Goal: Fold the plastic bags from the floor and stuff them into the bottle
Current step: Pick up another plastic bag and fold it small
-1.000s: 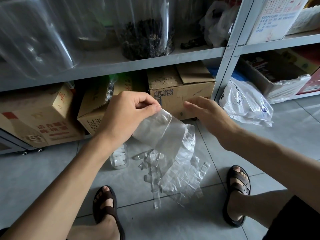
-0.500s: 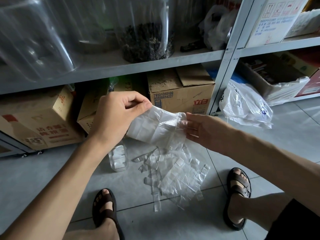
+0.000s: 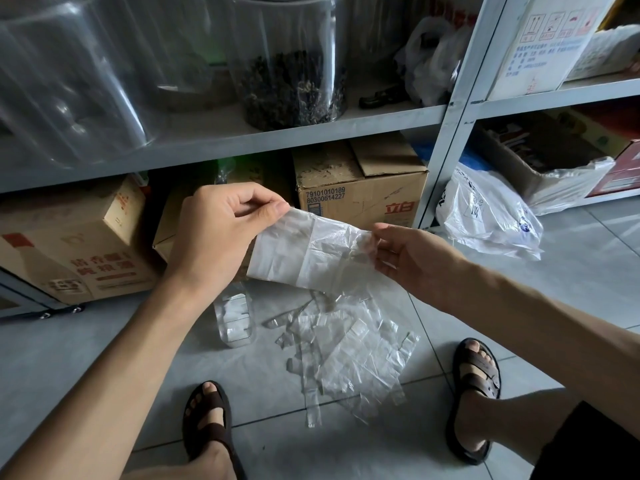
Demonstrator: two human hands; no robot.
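A folded clear plastic bag (image 3: 311,251) is stretched in the air between my hands, above the floor. My left hand (image 3: 221,230) pinches its left top corner between thumb and fingers. My right hand (image 3: 405,258) pinches its right end. Below lies a pile of several loose clear bags (image 3: 349,355) on the grey tiles. A clear plastic bottle (image 3: 233,320) with folded plastic inside stands on the floor, partly hidden under my left wrist.
A grey metal shelf (image 3: 446,112) stands ahead with clear jars, cardboard boxes (image 3: 360,188) underneath and a white printed bag (image 3: 485,216) on the floor at right. My two sandalled feet (image 3: 207,424) flank the pile.
My right hand came in from the right and took hold of the bag's hanging end. The bag, which dangled from my left hand, is now pulled flat between both hands.
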